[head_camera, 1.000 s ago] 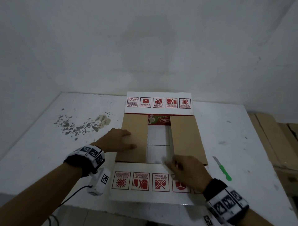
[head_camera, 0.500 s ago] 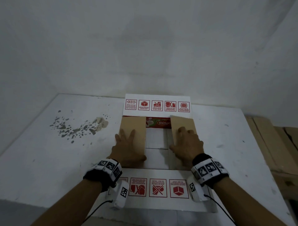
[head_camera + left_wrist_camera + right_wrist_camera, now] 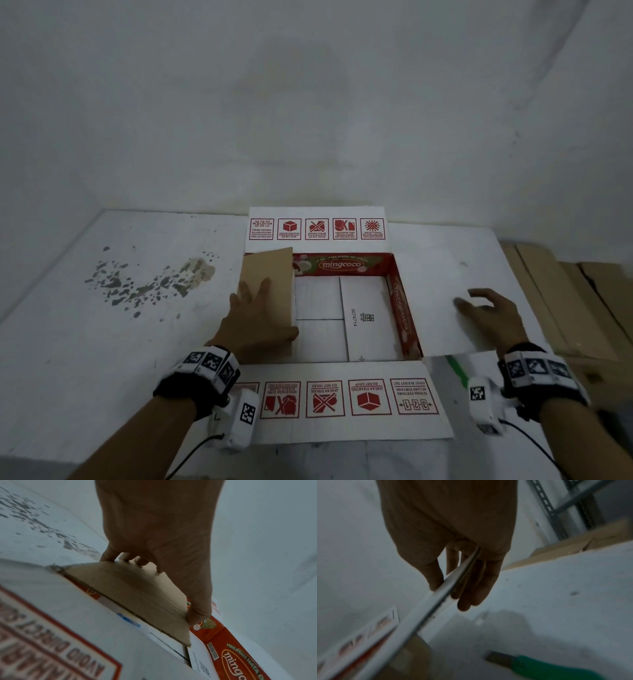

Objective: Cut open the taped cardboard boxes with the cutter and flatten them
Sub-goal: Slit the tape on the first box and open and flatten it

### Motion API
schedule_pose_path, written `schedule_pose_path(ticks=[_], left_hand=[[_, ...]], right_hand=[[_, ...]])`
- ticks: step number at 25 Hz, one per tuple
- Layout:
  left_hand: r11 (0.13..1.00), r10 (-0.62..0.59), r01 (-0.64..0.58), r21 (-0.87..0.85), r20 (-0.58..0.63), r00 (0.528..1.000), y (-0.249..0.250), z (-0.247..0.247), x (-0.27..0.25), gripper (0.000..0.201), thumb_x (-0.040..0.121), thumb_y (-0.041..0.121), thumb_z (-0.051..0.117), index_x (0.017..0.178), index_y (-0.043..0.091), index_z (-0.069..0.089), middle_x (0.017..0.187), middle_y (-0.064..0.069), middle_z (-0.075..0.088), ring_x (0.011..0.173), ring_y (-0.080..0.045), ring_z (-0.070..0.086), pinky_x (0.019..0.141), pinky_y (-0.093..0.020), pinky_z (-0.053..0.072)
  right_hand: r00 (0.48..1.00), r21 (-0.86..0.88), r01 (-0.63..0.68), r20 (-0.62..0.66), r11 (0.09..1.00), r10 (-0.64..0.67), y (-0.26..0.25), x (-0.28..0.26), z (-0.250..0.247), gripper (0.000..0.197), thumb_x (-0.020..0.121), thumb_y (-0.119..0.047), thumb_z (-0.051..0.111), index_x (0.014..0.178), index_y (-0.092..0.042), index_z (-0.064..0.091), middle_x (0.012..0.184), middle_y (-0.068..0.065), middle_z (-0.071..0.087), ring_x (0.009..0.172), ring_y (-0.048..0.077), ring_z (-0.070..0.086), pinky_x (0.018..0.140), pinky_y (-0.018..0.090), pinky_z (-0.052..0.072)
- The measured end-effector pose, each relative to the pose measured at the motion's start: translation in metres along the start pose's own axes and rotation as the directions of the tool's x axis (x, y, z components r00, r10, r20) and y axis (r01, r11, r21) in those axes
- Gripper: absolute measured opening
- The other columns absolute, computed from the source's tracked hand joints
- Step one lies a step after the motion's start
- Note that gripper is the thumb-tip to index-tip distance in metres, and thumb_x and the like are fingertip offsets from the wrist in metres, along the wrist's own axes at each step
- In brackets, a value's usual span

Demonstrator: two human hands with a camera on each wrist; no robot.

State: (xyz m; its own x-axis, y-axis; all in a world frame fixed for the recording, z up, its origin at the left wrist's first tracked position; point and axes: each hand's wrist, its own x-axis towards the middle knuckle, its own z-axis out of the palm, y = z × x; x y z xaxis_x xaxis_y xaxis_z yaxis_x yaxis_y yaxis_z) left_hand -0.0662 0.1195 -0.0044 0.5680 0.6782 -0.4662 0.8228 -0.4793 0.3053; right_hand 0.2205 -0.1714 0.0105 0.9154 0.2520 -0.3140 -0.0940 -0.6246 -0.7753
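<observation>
Box (image 3: 342, 318) sits open-side up mid-tabletop (image 3: 85, 342), closer to the near edge; far and near long flaps are folded out flat with the red handling icons showing. Left hand (image 3: 255, 315) is on the brown left flap (image 3: 270, 291): thumb hooked under the flap's inner edge, fingers spread on top, so its grip is pinching that flap, which stands tilted up over the opening. Right hand (image 3: 486, 315) holds the white right flap (image 3: 435, 301), folded outward toward the right edge of the tabletop; wrist view shows the thumb on one face and fingers (image 3: 471, 588) on the other, a loose pinch on the flap edge. Green cutter (image 3: 457, 368) lies on the tabletop by the near right corner of the box, under the right flap, untouched. Brown cardboard sheets (image 3: 565, 308) lie past the tabletop's right edge.
</observation>
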Motion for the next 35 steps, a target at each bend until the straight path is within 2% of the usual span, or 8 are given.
schedule_pose_path(ticks=[9,13,18,22,25,29,32,35], left_hand=[[0.984,0.064,-0.064,-0.168,-0.002,0.998,-0.004,-0.022,-0.006,0.127,0.065,0.068,0.074,0.158,0.032,-0.004,0.165,-0.011,0.004,0.147,-0.037,0.023,0.115,-0.051,0.032],[0.54,0.176,-0.123,-0.833,-0.032,0.984,-0.043,-0.053,-0.025,0.085,0.061,0.037,0.071,0.141,0.04,0.043,0.126,-0.002,0.063,0.121,-0.033,0.056,0.089,-0.046,0.053],[0.168,-0.085,-0.044,-0.985,-0.059,0.995,-0.107,-0.05,-0.03,0.049,0.069,0.023,0.065,0.116,0.008,0.06,0.111,-0.017,0.064,0.093,-0.029,0.061,0.08,-0.041,0.048],[0.524,-0.33,-0.006,-0.852,-0.209,0.92,-0.161,-0.031,-0.024,0.05,0.085,0.024,0.079,0.132,0.022,0.061,0.118,-0.01,0.066,0.106,-0.028,0.064,0.087,-0.046,0.055],[0.926,-0.16,-0.023,-0.376,-0.446,0.881,-0.173,-0.015,-0.019,0.049,0.091,0.042,0.07,0.132,0.017,0.06,0.127,-0.014,0.061,0.112,-0.031,0.06,0.096,-0.047,0.051],[0.977,0.208,-0.208,0.041,-0.38,0.902,-0.145,-0.003,-0.014,0.062,0.095,0.06,0.041,0.145,0.023,0.047,0.155,-0.006,0.037,0.143,-0.033,0.036,0.116,-0.056,0.027],[0.975,0.209,-0.206,0.078,-0.034,0.977,-0.124,0.008,-0.021,0.095,0.078,0.075,0.049,0.15,0.048,-0.007,0.159,0.003,-0.022,0.149,-0.017,-0.021,0.12,-0.046,-0.012],[0.976,0.219,-0.219,-0.012,0.087,0.972,-0.123,0.004,-0.024,0.112,0.069,0.072,0.058,0.145,0.051,-0.021,0.161,-0.004,-0.029,0.146,-0.017,-0.029,0.122,-0.044,-0.01]], right_hand=[[0.935,-0.547,0.35,0.15,0.76,-0.322,-0.021,-0.007,0.061,0.058,0.089,-0.053,0.063,0.137,-0.021,0.053,0.128,0.019,0.055,0.119,0.037,0.052,0.096,0.048,0.046],[0.944,-0.695,0.328,0.262,0.64,-0.199,-0.025,-0.01,0.076,0.084,0.08,-0.066,0.066,0.146,-0.026,0.034,0.141,0.016,0.041,0.132,0.036,0.038,0.103,0.052,0.039],[0.921,-0.596,0.381,0.311,0.707,-0.234,-0.014,-0.004,0.07,0.073,0.084,-0.045,0.071,0.146,-0.028,0.036,0.132,0.015,0.046,0.124,0.034,0.044,0.098,0.047,0.047],[0.864,-0.535,0.481,0.426,0.695,-0.269,-0.012,-0.005,0.064,0.069,0.09,-0.045,0.065,0.15,-0.036,0.031,0.12,0.015,0.053,0.112,0.033,0.055,0.088,0.039,0.049],[0.749,-0.433,0.619,0.576,0.656,-0.327,-0.016,-0.005,0.049,0.054,0.101,-0.024,0.051,0.148,-0.039,0.027,0.13,0.007,0.058,0.122,0.029,0.055,0.095,0.037,0.047],[0.646,-0.479,0.574,0.763,0.664,-0.008,-0.014,0.002,0.019,0.093,0.088,-0.005,0.062,0.149,-0.052,0.011,0.167,0.0,0.005,0.153,0.024,0.012,0.118,0.039,0.027],[0.616,-0.593,0.597,0.77,0.541,0.165,-0.008,-0.012,0.024,0.131,0.066,-0.028,0.089,0.147,-0.057,-0.01,0.16,0.003,-0.032,0.152,0.029,-0.015,0.122,0.045,0.019],[0.613,-0.576,0.64,0.782,0.508,0.114,-0.005,-0.028,0.041,0.141,0.044,-0.056,0.086,0.145,-0.059,-0.012,0.154,0.009,-0.043,0.147,0.034,-0.029,0.122,0.051,0.011]])
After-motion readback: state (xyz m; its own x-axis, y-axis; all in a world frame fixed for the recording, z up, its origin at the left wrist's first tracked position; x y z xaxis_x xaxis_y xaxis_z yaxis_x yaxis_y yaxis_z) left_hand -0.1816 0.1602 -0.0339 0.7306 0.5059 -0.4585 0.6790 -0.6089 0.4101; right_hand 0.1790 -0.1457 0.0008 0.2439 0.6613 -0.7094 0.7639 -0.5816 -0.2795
